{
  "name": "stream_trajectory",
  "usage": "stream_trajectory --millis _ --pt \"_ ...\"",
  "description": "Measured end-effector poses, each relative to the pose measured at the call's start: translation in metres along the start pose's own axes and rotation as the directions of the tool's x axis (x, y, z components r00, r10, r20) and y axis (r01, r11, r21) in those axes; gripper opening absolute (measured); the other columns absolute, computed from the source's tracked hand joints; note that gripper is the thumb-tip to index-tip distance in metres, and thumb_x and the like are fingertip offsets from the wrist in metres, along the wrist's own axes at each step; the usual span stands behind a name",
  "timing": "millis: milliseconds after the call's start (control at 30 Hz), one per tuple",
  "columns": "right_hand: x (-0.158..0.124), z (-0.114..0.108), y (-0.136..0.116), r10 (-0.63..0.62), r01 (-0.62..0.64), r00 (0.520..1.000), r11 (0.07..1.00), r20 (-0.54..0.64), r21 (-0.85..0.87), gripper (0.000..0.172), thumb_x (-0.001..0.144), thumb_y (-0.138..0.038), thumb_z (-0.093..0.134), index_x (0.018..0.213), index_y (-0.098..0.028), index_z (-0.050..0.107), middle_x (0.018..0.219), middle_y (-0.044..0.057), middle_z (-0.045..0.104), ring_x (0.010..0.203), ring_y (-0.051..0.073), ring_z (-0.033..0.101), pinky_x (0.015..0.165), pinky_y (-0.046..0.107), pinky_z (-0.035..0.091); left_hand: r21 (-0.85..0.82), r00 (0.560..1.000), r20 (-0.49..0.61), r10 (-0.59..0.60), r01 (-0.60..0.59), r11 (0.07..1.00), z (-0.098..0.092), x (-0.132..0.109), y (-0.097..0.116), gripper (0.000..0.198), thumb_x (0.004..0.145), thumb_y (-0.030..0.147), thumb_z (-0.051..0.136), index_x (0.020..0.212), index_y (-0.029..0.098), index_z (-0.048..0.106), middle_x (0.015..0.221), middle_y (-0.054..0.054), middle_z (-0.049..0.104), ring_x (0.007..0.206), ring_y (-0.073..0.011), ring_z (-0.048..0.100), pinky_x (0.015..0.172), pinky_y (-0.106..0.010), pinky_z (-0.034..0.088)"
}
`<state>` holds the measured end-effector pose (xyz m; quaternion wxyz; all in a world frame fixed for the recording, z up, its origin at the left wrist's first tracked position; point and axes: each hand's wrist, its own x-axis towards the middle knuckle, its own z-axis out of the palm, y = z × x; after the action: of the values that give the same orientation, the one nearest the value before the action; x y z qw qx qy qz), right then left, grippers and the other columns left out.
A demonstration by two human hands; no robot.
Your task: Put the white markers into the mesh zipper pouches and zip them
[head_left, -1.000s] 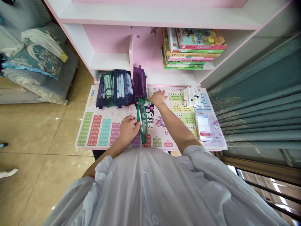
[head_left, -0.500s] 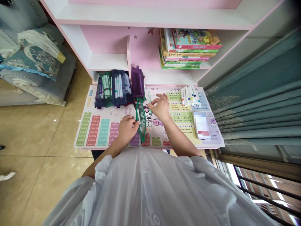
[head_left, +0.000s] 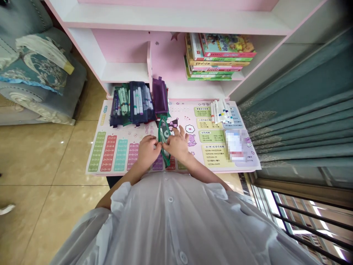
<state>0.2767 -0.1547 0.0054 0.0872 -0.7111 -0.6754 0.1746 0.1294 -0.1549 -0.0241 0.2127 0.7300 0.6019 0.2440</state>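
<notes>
A green mesh pencil pouch lies lengthwise on the desk mat, slightly tilted, running from just below the purple pouch toward the mat's near edge. Both hands meet over its lower half. The left hand is curled, its fingers drawn together and pressed against the pouch's left edge in what looks like a pinch. The right hand comes in from the other side with its fingers spread, the inner edge of the hand against the pouch; whether it pinches anything cannot be told.

The upper end of the pouch touches a purple pencil pouch, which stands upright beside dark navy mesh pouches packed with markers. A loose bundle of white markers lies to the right on the multiplication-table desk mat, above a blurred card. A row of picture books sits on the pink-and-white shelf unit behind the desk. A grey-blue sofa stands to the left on a tiled floor, and teal curtains hang to the right.
</notes>
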Motion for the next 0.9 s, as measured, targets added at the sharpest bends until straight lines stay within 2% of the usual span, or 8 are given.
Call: stream_trajectory --millis 167,300,433,533,667,733,900 --pt "0.005 0.008 -0.001 -0.031 0.036 0.997 0.997 0.072 -0.063 0.032 0.088 -0.045 0.063 0.09 -0.018 0.08 0.157 0.018 0.046 0.152 0.043 0.026 0.115 0.072 0.026 0.002 1.0 0.005 -0.007 0.007 1.0 0.0 0.0 -0.001 0.023 0.087 0.029 0.06 0.066 0.021 0.067 0.106 -0.012 0.075 0.114 -0.0285 0.066 0.105 -0.044 0.052" --pt "0.006 0.012 0.0 -0.052 0.061 0.994 0.994 0.096 -0.088 0.032 0.09 -0.046 0.061 0.091 -0.021 0.081 0.155 0.018 0.049 0.152 0.044 0.026 0.114 0.074 0.027 0.006 1.0 0.003 -0.001 0.001 1.0 0.0 0.0 -0.001 0.024 0.086 0.029 0.059 0.064 0.022 0.066 0.105 -0.011 0.075 0.112 -0.0284 0.066 0.104 -0.045 0.053" --pt "0.004 0.008 0.001 -0.055 0.059 0.995 0.997 0.077 -0.04 0.025 0.087 -0.043 0.066 0.086 -0.023 0.081 0.154 0.015 0.051 0.151 0.043 0.028 0.115 0.071 0.029 -0.006 1.0 0.003 -0.002 0.002 1.0 0.0 0.0 -0.001 0.024 0.086 0.029 0.058 0.065 0.022 0.067 0.106 -0.01 0.075 0.112 -0.0277 0.066 0.104 -0.044 0.053" --pt "0.01 0.0 0.005 -0.029 0.03 0.999 0.998 -0.024 0.052 0.019 0.085 -0.037 0.066 0.085 -0.023 0.08 0.151 0.011 0.055 0.149 0.039 0.033 0.115 0.064 0.034 -0.012 1.0 -0.004 -0.001 0.001 1.0 0.0 0.0 -0.002 0.025 0.087 0.031 0.057 0.065 0.023 0.067 0.106 -0.01 0.075 0.112 -0.0271 0.066 0.103 -0.043 0.053" --pt "0.046 -0.008 0.022 0.073 -0.041 0.968 0.99 -0.241 0.137 0.021 0.089 -0.032 0.06 0.09 -0.023 0.079 0.147 0.009 0.057 0.149 0.035 0.033 0.115 0.057 0.036 0.001 1.0 0.014 -0.014 0.014 1.0 -0.001 -0.001 -0.001 0.028 0.088 0.034 0.056 0.065 0.022 0.065 0.103 -0.01 0.073 0.112 -0.028 0.065 0.102 -0.043 0.053" --pt "0.075 -0.007 0.033 0.126 -0.088 0.948 0.986 -0.29 0.142 0.022 0.091 -0.031 0.058 0.094 -0.023 0.078 0.149 0.009 0.055 0.151 0.034 0.03 0.115 0.056 0.036 0.009 0.999 0.024 -0.022 0.021 1.0 -0.001 -0.001 0.0 0.029 0.088 0.035 0.056 0.064 0.022 0.065 0.101 -0.01 0.073 0.112 -0.0282 0.065 0.102 -0.043 0.053" --pt "0.143 -0.002 0.047 0.213 -0.198 0.961 0.975 -0.175 0.098 0.023 0.092 -0.032 0.06 0.104 -0.022 0.077 0.153 0.01 0.049 0.152 0.036 0.025 0.117 0.059 0.032 0.004 1.0 0.014 -0.012 0.012 1.0 -0.001 -0.001 -0.001 0.028 0.088 0.034 0.057 0.064 0.022 0.065 0.101 -0.01 0.073 0.111 -0.0272 0.065 0.102 -0.043 0.053"
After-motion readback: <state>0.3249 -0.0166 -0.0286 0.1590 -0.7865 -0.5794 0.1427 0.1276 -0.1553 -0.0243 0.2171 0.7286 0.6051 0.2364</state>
